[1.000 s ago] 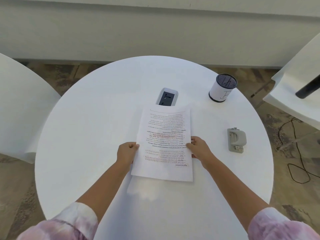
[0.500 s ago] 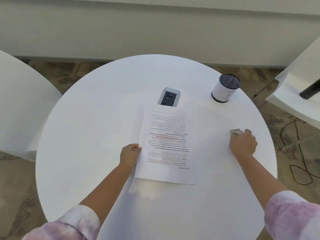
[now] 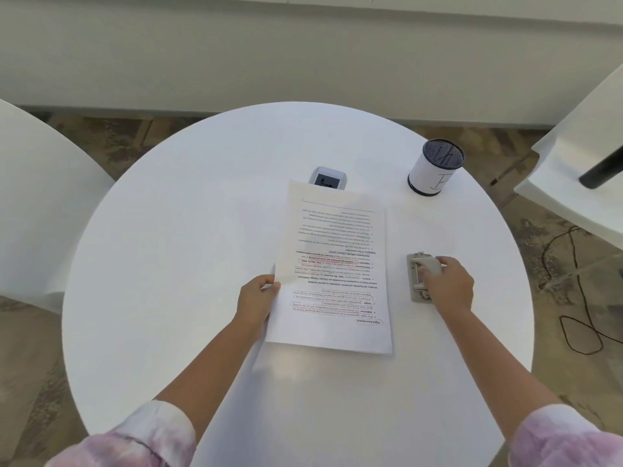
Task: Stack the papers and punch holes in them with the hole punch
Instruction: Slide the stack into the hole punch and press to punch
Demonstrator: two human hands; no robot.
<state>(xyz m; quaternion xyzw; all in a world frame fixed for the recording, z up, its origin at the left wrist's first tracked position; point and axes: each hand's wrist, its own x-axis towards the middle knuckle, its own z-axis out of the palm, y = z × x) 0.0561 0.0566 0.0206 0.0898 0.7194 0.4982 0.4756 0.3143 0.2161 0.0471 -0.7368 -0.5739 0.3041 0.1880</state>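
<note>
The papers (image 3: 333,271) lie as one printed stack near the middle of the round white bench (image 3: 168,264), text upside down to the viewer, the far edge reaching a grey power socket (image 3: 328,178) set in the bench top. The left hand (image 3: 258,299) grasps the stack at its left edge, thumb on top and the other fingers hidden beneath, so that edge is lifted slightly off the bench. To the right of the stack, apart from it, sits the grey hole punch (image 3: 421,276). The right hand (image 3: 446,286) is on it, fingers curled over its lever and right side, grasping it. A white cup (image 3: 433,171) with a dark mesh top stands far right on the bench, well apart from both hands.
</note>
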